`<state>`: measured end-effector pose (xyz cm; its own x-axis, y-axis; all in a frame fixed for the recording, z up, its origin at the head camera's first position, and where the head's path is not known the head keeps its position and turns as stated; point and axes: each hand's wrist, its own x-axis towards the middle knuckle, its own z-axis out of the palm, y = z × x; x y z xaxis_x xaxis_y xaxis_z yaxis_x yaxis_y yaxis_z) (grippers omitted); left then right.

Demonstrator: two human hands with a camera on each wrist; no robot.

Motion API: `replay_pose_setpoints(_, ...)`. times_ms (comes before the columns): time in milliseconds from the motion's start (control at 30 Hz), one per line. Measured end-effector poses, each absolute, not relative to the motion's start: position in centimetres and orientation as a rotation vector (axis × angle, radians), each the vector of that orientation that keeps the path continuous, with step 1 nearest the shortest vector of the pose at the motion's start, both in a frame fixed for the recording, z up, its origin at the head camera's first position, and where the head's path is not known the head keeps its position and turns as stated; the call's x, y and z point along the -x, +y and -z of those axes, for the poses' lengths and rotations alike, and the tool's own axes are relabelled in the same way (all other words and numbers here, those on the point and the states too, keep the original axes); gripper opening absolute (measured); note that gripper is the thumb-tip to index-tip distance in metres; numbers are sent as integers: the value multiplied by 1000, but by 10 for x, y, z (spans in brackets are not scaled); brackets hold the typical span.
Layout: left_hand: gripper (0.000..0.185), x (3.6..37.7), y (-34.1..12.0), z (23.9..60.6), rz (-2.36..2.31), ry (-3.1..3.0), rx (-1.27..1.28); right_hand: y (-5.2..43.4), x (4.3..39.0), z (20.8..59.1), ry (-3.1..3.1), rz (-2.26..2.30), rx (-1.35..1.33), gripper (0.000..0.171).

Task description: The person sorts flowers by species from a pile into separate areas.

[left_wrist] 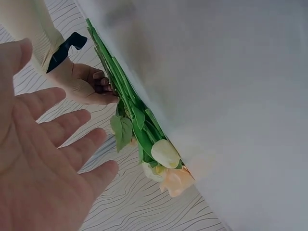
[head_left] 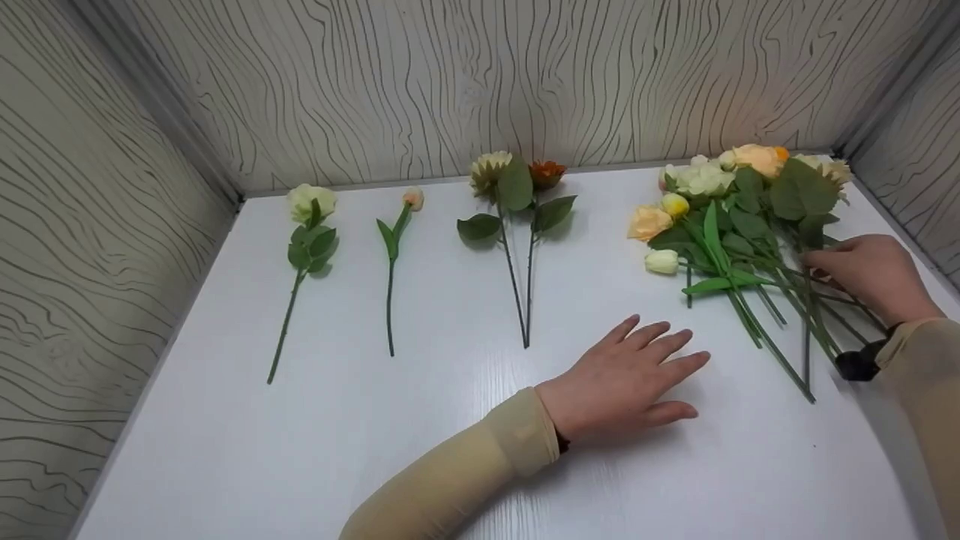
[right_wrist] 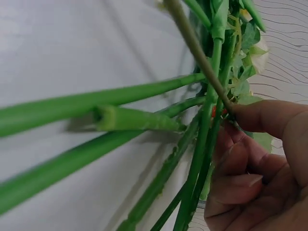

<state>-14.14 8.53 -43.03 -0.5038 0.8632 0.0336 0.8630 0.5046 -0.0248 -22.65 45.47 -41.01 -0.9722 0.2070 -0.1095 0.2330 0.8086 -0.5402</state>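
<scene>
A slender stem (right_wrist: 192, 43) is pinched between thumb and finger of the right hand (head_left: 874, 274), at the right flank of the flower pile (head_left: 750, 225). The stem's long axis appears to run from the blooms at the pile's far end toward its near side; which bloom it bears cannot be told. The right hand is the nearer, set among the pile's stems; the left hand (head_left: 626, 375), fingers spread and holding nothing, is apart from the pile, to its near left. A cream tulip (head_left: 661, 262) and a peach rose (head_left: 649, 223) mark the pile's left margin. Farther left of the pile, in order, a cream chrysanthemum (head_left: 491, 172) beside a rust-orange flower (head_left: 547, 174), a peach tulip (head_left: 393, 251) and a pale rose (head_left: 300, 255) lie on the table (head_left: 262, 465).
</scene>
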Motion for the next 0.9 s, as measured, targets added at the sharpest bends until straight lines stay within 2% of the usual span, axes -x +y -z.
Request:
replay_pose_setpoints(200,65,149,74,424,83,-2691,1543,448,224,400,2961,1067,-404,52)
replay_pose_setpoints(433,58,163,52,416,371,-2739,1436,418,225,385,2822,1565,-343,49)
replay_pose_setpoints(700,34,174,28,415,1242,-2760,1075,330,228,381,2330,2168,-82,44)
replay_pose_setpoints(900,33,181,24,417,1767,-2706,815,262,228,378,2111,2297,152,40)
